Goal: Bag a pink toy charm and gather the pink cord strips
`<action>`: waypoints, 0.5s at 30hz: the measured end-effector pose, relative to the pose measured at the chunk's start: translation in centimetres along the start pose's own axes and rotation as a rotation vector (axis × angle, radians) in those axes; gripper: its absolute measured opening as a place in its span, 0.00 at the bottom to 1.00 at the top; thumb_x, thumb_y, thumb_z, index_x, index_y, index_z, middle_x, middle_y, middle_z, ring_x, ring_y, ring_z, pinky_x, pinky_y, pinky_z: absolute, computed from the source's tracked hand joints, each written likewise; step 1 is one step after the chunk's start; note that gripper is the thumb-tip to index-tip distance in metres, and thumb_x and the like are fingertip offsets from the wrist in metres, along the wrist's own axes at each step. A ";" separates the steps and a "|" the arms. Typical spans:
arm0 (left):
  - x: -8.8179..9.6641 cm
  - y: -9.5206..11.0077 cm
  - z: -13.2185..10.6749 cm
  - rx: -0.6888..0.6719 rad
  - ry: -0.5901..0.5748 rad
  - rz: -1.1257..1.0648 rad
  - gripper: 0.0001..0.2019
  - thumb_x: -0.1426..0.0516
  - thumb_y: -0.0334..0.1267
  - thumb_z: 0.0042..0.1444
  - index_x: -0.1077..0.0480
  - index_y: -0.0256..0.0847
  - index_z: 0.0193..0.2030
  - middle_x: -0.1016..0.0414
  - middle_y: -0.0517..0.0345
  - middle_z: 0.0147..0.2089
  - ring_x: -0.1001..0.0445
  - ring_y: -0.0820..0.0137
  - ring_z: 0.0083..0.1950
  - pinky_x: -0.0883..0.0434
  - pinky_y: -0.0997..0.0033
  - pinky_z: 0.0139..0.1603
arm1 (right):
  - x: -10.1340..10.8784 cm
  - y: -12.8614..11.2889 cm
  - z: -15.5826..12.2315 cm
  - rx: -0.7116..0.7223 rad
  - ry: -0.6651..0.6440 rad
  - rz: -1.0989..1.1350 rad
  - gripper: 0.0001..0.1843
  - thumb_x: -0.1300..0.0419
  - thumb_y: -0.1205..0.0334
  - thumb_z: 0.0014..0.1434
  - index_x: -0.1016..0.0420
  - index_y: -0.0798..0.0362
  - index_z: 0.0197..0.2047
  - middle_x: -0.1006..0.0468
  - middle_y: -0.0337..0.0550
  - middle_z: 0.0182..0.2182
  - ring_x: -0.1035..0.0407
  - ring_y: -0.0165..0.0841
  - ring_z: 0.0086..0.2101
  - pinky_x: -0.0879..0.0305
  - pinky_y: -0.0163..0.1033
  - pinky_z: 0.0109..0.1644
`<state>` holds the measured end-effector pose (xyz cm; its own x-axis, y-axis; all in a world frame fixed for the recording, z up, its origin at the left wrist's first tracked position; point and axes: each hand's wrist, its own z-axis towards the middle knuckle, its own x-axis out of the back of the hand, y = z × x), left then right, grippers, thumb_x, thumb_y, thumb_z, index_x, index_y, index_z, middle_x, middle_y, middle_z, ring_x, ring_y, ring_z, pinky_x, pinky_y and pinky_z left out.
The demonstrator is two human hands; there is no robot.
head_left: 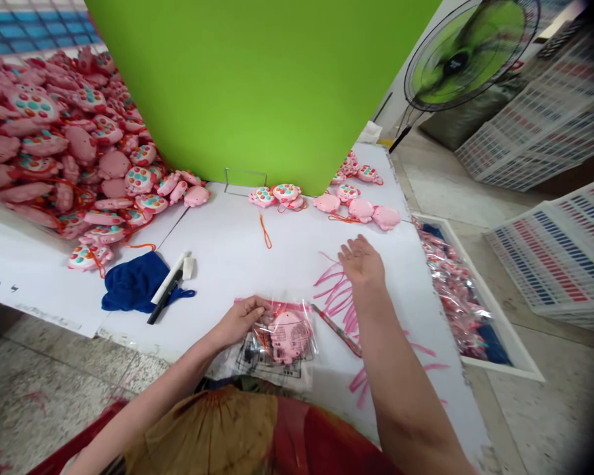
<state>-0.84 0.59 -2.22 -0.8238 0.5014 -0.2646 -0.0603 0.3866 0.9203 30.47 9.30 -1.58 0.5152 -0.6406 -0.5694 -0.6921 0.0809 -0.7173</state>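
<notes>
**Inspector A:** We record the left hand [240,321] at the near edge of the tabletop [228,257], its fingers [255,305] curled and pinching the left edge of a clear bag [277,343]. A pink toy [290,335] lies inside the bag, flat, with a printed sheet under it.

**Inspector B:** Agreed. We place the right hand [362,262] farther in and to the right, palm down, fingers spread and holding nothing. The bag sits down and to the left of it; the left hand is the one in contact.

**Inspector A:** Ahead of the right hand, toward the far edge, we note loose pink toys [363,210] lying at the foot of a green panel [257,86]. These are nearer the right hand than the left.

**Inspector B:** The bag's long axis runs roughly left to right along the near edge. Pink marker strokes [334,293] cover the tabletop under the right wrist, and a pen [337,331] lies slantwise just right of the bag.

**Inspector A:** On the left side, a blue cloth [131,282] and a black marker [164,300]; beyond, a large heap of toys [64,138].

**Inspector B:** Off the right edge, a white tray [505,353] of bagged toys stands on the floor, with a fan [468,49] and stacked crates [559,251] behind.
</notes>
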 end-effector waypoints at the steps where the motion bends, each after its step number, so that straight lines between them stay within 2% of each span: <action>1: 0.0 0.0 0.0 0.000 0.001 -0.002 0.18 0.39 0.49 0.52 0.31 0.36 0.41 0.25 0.55 0.38 0.27 0.70 0.38 0.32 0.68 0.44 | 0.2 -0.5 -0.1 0.064 0.019 0.039 0.19 0.43 0.68 0.49 0.34 0.46 0.45 0.30 0.36 0.42 0.30 0.24 0.39 0.29 0.35 0.44; 3: -0.1 0.1 -0.1 0.015 0.001 -0.024 0.18 0.39 0.49 0.53 0.31 0.36 0.41 0.25 0.55 0.37 0.27 0.70 0.37 0.32 0.69 0.42 | 1.0 -1.4 -0.6 0.163 0.042 0.117 0.19 0.44 0.69 0.49 0.35 0.45 0.45 0.30 0.34 0.42 0.30 0.21 0.40 0.29 0.31 0.45; 5: -0.1 0.2 -0.2 0.039 -0.002 -0.048 0.17 0.39 0.49 0.53 0.31 0.36 0.40 0.26 0.56 0.36 0.28 0.71 0.35 0.32 0.70 0.39 | 2.3 -1.8 -1.3 0.191 0.055 0.179 0.14 0.44 0.67 0.50 0.34 0.48 0.42 0.29 0.34 0.38 0.29 0.21 0.37 0.28 0.30 0.43; 8: 0.0 0.2 -0.2 0.061 -0.012 -0.048 0.17 0.40 0.49 0.53 0.31 0.36 0.40 0.26 0.56 0.35 0.28 0.72 0.33 0.32 0.71 0.36 | 5.4 -2.4 -1.7 0.152 0.113 0.242 0.05 0.44 0.66 0.50 0.36 0.52 0.33 0.31 0.33 0.28 0.32 0.21 0.28 0.28 0.30 0.34; 11: 0.0 0.3 -0.3 0.056 0.007 -0.046 0.17 0.39 0.49 0.53 0.31 0.35 0.39 0.26 0.55 0.36 0.27 0.71 0.34 0.33 0.71 0.36 | 9.1 -3.8 -0.9 0.107 0.212 0.273 0.05 0.48 0.68 0.49 0.43 0.53 0.27 0.37 0.30 0.21 0.36 0.20 0.21 0.32 0.27 0.26; 13: -0.1 0.5 -0.3 0.049 0.014 -0.053 0.17 0.39 0.49 0.52 0.31 0.35 0.39 0.26 0.55 0.36 0.27 0.71 0.34 0.33 0.71 0.36 | 11.2 -5.0 -0.1 0.060 0.259 0.254 0.05 0.50 0.71 0.48 0.45 0.53 0.26 0.36 0.31 0.21 0.35 0.22 0.21 0.32 0.29 0.24; 15: -0.3 0.9 -0.4 0.045 0.011 -0.057 0.17 0.38 0.48 0.52 0.30 0.35 0.39 0.26 0.56 0.35 0.28 0.72 0.33 0.33 0.72 0.36 | 12.8 -6.0 0.7 0.010 0.268 0.209 0.05 0.51 0.73 0.48 0.42 0.53 0.27 0.32 0.35 0.25 0.31 0.27 0.24 0.29 0.35 0.25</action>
<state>-0.84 0.50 -1.20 -0.8261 0.4690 -0.3126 -0.0819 0.4488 0.8899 41.61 1.17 -4.82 0.2106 -0.7875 -0.5793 -0.7631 0.2380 -0.6009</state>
